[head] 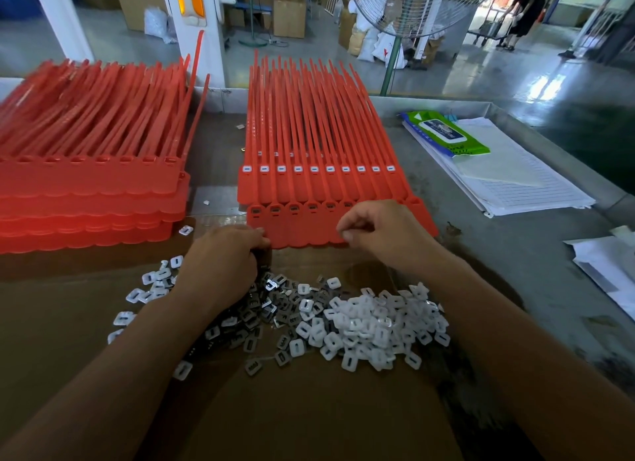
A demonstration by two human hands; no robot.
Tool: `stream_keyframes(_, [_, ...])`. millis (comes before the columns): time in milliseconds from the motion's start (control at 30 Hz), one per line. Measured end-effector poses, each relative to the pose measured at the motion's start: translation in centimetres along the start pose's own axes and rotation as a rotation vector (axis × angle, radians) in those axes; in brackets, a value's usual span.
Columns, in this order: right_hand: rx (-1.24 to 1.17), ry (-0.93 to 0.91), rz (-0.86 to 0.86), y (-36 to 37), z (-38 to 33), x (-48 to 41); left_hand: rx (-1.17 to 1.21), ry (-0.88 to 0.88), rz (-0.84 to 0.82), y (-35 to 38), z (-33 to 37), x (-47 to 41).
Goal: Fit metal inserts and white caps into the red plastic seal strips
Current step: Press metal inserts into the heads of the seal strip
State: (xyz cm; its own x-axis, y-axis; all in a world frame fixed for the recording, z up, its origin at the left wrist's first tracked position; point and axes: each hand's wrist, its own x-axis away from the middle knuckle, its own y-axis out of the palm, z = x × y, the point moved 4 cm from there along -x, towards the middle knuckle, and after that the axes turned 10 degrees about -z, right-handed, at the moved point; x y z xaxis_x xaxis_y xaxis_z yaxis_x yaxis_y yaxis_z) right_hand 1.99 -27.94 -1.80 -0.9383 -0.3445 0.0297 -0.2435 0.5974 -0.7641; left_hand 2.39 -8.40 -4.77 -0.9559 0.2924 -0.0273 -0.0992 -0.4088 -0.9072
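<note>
A red seal strip mat (302, 230) lies in front of me with metal inserts in several of its sockets. On top of it, farther back, a second mat (309, 185) has a row of white caps fitted. My left hand (223, 264) grips a bunch of metal inserts at the mat's near left corner. My right hand (381, 233) hovers over the mat's right half with fingers curled, thumb and forefinger pinched; what it holds is hidden. Loose metal inserts (275, 309) and white caps (374, 326) are heaped on brown cardboard (309, 409).
A tall stack of red strip mats (89, 189) without caps stands at the left. Papers (515, 178) and a green wipes pack (446, 134) lie at the right on the metal table (498, 247). A fan and a person are beyond the table.
</note>
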Motion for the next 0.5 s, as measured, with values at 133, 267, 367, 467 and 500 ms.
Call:
stream_keyframes(133, [-0.033, 0.114, 0.154, -1.9, 2.5, -0.3, 0.000, -0.001, 0.004, 0.1, 0.0, -0.1])
stream_keyframes(267, [0.002, 0.149, 0.225, -3.4, 4.6, -1.4, 0.007, 0.001, 0.011, 0.1, 0.0, -0.1])
stream_keyframes(367, [0.009, 0.174, 0.243, -4.1, 5.6, -2.5, 0.008, 0.003, 0.019, 0.0, 0.1, 0.0])
stream_keyframes(467, [-0.016, 0.194, 0.213, -4.1, 6.2, -3.3, 0.016, 0.002, 0.017, 0.0, 0.0, -0.1])
stream_keyframes(500, [-0.025, 0.199, 0.204, -4.0, 6.2, -3.5, 0.020, 0.000, 0.016, 0.0, 0.0, -0.1])
